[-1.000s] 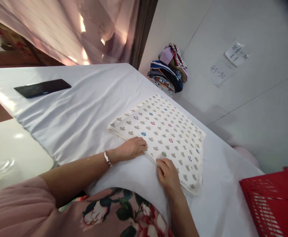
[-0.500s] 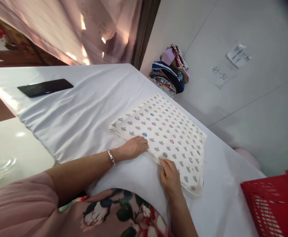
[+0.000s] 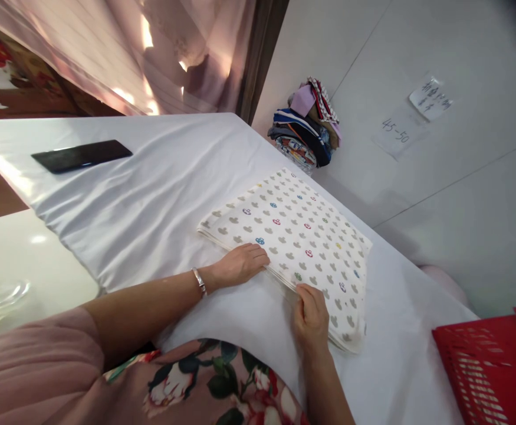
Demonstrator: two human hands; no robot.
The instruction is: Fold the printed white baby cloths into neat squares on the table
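Observation:
A folded white cloth printed with grey and coloured mushroom shapes lies flat on the white-covered table. Its layered edge faces me. My left hand has its fingers together over the middle of that edge, gripping it; the thumb is hidden. Farther right along the same edge, my right hand pinches the layers between thumb and bent fingers. The fingertips partly cover what is pinched.
A black phone lies at the table's far left. Folded clothes are stacked at the back against the grey wall, which carries paper notes. A red plastic basket stands at right. A clear container sits lower left.
My right hand has slid a short way to the right along the cloth's near edge. My left hand and the cloth have stayed almost in place.

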